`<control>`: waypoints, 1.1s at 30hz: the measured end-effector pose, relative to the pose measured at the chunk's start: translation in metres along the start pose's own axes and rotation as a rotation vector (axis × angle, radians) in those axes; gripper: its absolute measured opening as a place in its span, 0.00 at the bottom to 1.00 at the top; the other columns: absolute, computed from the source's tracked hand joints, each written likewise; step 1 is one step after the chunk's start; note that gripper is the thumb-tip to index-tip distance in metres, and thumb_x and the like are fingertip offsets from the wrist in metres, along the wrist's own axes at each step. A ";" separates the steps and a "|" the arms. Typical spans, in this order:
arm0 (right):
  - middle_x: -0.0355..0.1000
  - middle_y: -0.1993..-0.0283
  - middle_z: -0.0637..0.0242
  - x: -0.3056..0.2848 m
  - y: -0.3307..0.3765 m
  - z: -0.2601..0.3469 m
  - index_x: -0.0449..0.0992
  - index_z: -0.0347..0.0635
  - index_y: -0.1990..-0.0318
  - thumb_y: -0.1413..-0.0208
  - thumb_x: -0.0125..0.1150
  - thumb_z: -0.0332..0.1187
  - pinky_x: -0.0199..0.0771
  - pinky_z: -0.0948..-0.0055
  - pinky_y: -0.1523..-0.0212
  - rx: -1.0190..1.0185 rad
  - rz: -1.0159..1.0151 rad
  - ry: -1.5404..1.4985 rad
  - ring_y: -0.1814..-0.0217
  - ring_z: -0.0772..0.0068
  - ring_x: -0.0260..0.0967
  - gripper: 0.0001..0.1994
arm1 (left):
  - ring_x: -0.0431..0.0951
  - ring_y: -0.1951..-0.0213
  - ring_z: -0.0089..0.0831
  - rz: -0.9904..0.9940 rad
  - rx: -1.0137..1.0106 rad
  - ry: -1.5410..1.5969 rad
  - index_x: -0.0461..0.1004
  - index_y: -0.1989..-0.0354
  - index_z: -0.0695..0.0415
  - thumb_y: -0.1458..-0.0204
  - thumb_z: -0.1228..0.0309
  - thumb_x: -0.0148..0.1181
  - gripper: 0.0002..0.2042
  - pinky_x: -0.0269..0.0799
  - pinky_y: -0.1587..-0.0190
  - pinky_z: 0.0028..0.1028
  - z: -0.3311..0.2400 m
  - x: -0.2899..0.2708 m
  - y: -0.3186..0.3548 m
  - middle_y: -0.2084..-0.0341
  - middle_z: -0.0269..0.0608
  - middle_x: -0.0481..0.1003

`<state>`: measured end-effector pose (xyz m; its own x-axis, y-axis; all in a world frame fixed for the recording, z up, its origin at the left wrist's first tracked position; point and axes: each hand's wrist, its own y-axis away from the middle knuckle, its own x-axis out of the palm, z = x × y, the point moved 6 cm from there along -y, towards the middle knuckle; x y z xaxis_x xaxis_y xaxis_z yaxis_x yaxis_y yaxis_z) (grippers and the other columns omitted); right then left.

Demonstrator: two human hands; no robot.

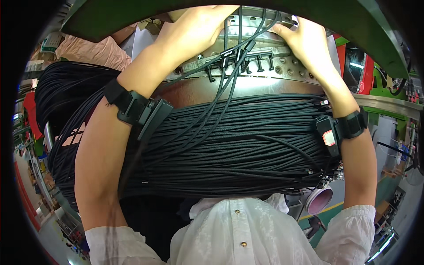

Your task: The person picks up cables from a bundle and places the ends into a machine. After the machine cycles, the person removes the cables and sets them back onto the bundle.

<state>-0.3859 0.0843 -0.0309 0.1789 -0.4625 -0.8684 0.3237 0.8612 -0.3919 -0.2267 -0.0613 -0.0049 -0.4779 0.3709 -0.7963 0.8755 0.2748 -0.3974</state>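
Note:
My left hand (201, 26) reaches forward beside several upright black cables (240, 31), its fingertips cut off by a dark green machine part. Opposite it, my right hand (309, 42) is at the right of a metal mould block (282, 64), thumb stretched toward the cables and the other fingers hidden. Whether either hand grips anything cannot be seen. Black moulded pieces with short pegs (259, 59) lie across the mould block, among the crossing cables. Below my hands, a thick bundle of black braided cables (238, 145) spreads across the bench, with small metal connectors (324, 103) at its right end.
A dark green machine part (353, 22) arches over the top. Crumpled brown paper (95, 53) sits at the back left. More looped black cable (62, 92) hangs at the left. A round pinkish object (319, 201) is under the bundle's right end. Each wrist wears a black strapped device (157, 117).

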 end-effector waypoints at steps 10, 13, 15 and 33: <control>0.63 0.34 0.52 -0.055 0.000 0.045 0.61 0.38 0.34 0.45 0.64 0.39 0.52 0.66 0.31 0.100 0.141 -0.251 0.31 0.61 0.58 0.33 | 0.77 0.51 0.42 0.277 -0.174 -0.323 0.64 0.39 0.65 0.39 0.70 0.48 0.20 0.73 0.50 0.37 -0.041 -0.036 0.024 0.49 0.52 0.74; 0.69 0.39 0.52 -0.113 0.073 0.044 0.70 0.32 0.43 0.41 0.55 0.28 0.61 0.67 0.36 0.055 0.116 -0.280 0.35 0.60 0.66 0.19 | 0.66 0.36 0.43 0.303 -0.209 0.410 0.69 0.41 0.63 0.45 0.67 0.58 0.24 0.59 0.35 0.33 -0.098 -0.088 0.098 0.40 0.54 0.68; 0.76 0.51 0.50 -0.161 0.155 0.023 0.73 0.28 0.48 0.38 0.47 0.21 0.69 0.61 0.42 -0.080 -0.062 -0.259 0.51 0.55 0.75 0.14 | 0.71 0.40 0.42 0.765 -0.265 0.971 0.70 0.42 0.63 0.42 0.62 0.58 0.23 0.62 0.36 0.35 -0.131 -0.078 0.177 0.42 0.48 0.71; 0.70 0.44 0.50 -0.016 0.452 -0.041 0.71 0.40 0.43 0.43 0.56 0.36 0.63 0.51 0.39 0.634 0.547 0.210 0.41 0.49 0.66 0.21 | 0.71 0.46 0.51 0.179 -1.007 0.128 0.72 0.47 0.62 0.46 0.65 0.57 0.19 0.66 0.44 0.42 -0.042 0.055 0.458 0.48 0.51 0.73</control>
<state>-0.2805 0.4897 -0.2065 0.3058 0.0854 -0.9483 0.7111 0.6418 0.2871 0.1446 0.1223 -0.2116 -0.4018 0.5548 -0.7286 0.4968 0.8004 0.3355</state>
